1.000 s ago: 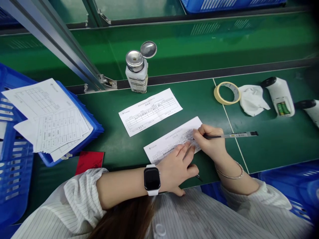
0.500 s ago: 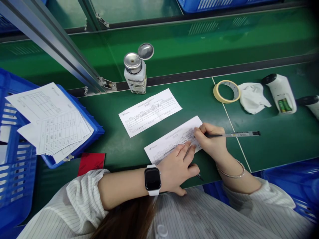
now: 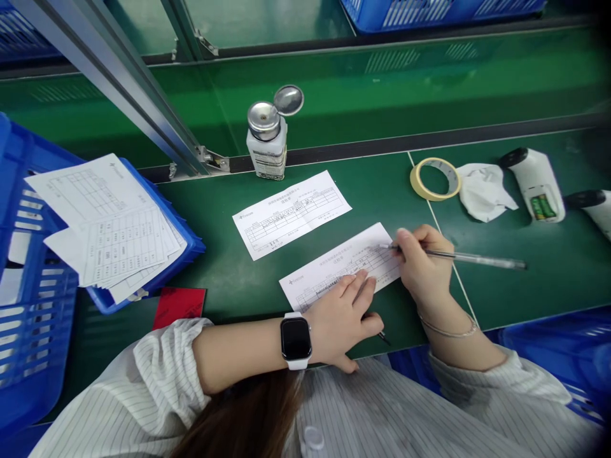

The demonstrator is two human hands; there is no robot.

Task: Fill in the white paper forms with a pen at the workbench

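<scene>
My right hand (image 3: 426,264) is closed around a clear pen (image 3: 477,258), its tip over the right part of a white printed form (image 3: 341,257) on the green table (image 3: 229,280). Spread fingers of my left hand (image 3: 342,318), which wears a watch, lie on the lower edge of that form. A thin dark stick-like item (image 3: 383,337) pokes out from under this hand; most of it is hidden. Above the form lies a second printed form (image 3: 292,214) with handwriting on it.
A bottle (image 3: 267,149) with an open metal lid stands at the back. Papers (image 3: 124,245) rest on a blue basket (image 3: 191,245) at left, near a red square (image 3: 179,305). Tape (image 3: 417,184), crumpled tissue (image 3: 485,191) and a white device (image 3: 537,184) lie at right.
My right hand has moved right with the pen, its tip shifting rightward along the form. My left hand holds nearly the same place. The view has shifted slightly.
</scene>
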